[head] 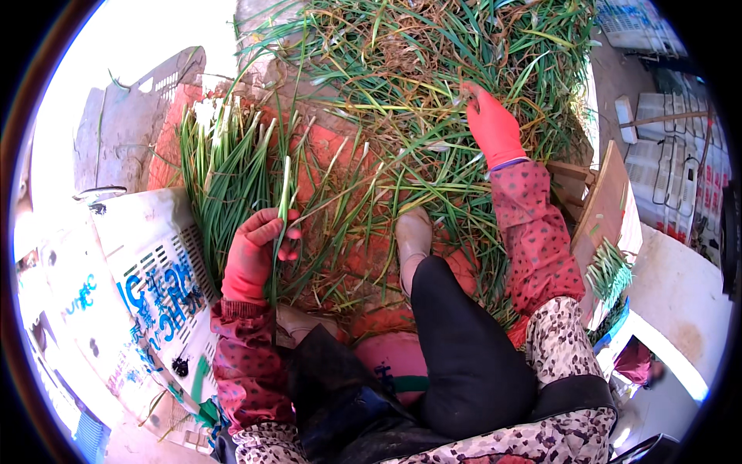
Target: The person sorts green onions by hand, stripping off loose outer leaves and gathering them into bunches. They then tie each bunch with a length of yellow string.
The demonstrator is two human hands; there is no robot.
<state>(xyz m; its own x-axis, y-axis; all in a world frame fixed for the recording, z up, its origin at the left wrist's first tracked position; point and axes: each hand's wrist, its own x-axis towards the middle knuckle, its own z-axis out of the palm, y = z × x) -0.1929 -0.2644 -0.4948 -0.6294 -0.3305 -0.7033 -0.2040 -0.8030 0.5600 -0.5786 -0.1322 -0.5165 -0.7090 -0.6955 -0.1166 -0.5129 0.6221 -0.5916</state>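
Observation:
My left hand [259,243], in a red glove with worn fingertips, grips a few long green stalks with pale ends [284,188], perhaps green garlic or scallions. Beside it stands a trimmed bundle [223,156] of the same greens, white ends up, against a crate. My right hand [491,124], also red-gloved, reaches to the large loose heap of greens [400,58]. Its fingers are bent at the heap, near some brownish strands; whether they hold any is hard to make out. Loose stalks [342,214] lie scattered between the hands.
A white plastic crate [156,255] with blue writing stands to my left. Red sheeting [371,278] lies under the scraps. One boot [414,232] rests among the stalks. To the right are a wooden board [603,191], a tied bunch of greens [608,272] and more white crates [661,168].

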